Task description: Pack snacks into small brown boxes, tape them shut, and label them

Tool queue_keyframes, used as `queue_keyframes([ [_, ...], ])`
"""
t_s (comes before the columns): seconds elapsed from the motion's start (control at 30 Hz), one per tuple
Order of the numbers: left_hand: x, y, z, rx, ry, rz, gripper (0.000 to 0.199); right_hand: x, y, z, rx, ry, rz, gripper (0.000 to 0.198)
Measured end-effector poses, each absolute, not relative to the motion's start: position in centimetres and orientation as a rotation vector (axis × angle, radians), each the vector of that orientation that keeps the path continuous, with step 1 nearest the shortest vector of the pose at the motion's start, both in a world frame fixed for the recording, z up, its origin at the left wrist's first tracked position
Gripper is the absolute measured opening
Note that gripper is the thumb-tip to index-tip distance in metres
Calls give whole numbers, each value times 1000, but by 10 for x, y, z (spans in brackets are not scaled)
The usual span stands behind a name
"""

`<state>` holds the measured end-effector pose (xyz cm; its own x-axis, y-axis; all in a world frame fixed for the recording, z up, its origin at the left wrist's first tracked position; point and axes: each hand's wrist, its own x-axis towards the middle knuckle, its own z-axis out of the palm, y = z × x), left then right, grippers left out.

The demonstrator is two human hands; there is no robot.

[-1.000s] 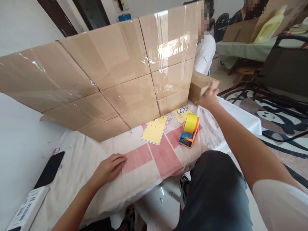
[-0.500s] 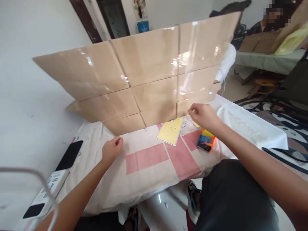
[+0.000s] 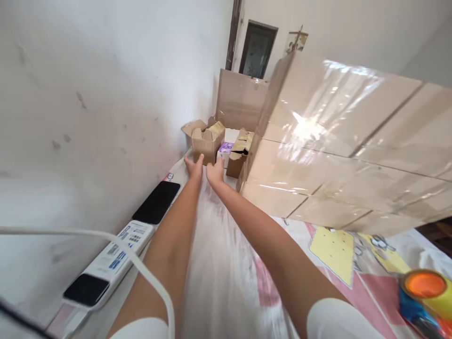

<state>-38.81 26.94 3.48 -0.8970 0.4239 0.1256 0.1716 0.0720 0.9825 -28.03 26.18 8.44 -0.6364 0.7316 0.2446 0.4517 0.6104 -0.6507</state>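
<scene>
Both of my arms stretch forward along the wall side of the bed-like surface. My left hand (image 3: 195, 166), thumb and fingers apart, is at the near lower edge of a small open cardboard box (image 3: 207, 146). Close beside it, my right hand (image 3: 215, 173) has its thumb raised apart from the fingers, in front of a purple-and-white box (image 3: 225, 149). Whether either hand touches a box I cannot tell. A second small cardboard box (image 3: 240, 153) stands to the right of the purple-and-white one.
A tall taped cardboard partition (image 3: 339, 141) stands on the patterned sheet (image 3: 219, 263). Along the wall lie a black phone-like slab (image 3: 157, 202) and a white labelled box (image 3: 123, 249). A white cable (image 3: 137, 263) crosses the lower left. An orange roll (image 3: 425, 284) is at lower right.
The view has swung left, bringing the small boxes behind the partition into sight. My hands went from wide apart and loosely curled to close together, reaching forward beside those boxes with fingers spread.
</scene>
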Motion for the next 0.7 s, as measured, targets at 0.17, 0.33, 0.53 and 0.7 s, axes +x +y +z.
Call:
queue_keyframes([
  [0.17, -435, 321, 2, 827, 1878, 2108, 88, -333, 343, 95, -1526, -1827, 629, 66],
  [0.33, -449, 342, -4, 996, 1871, 2161, 63, -343, 383, 95, -1508, -1517, 664, 44],
  [0.53, -434, 308, 38, 762, 1916, 2358, 38, -327, 350, 105, -1357, -1427, 853, 41],
  [0.7, -416, 237, 75, 711, 1982, 2489, 39, -277, 265, 135, -1123, -1420, 963, 21],
])
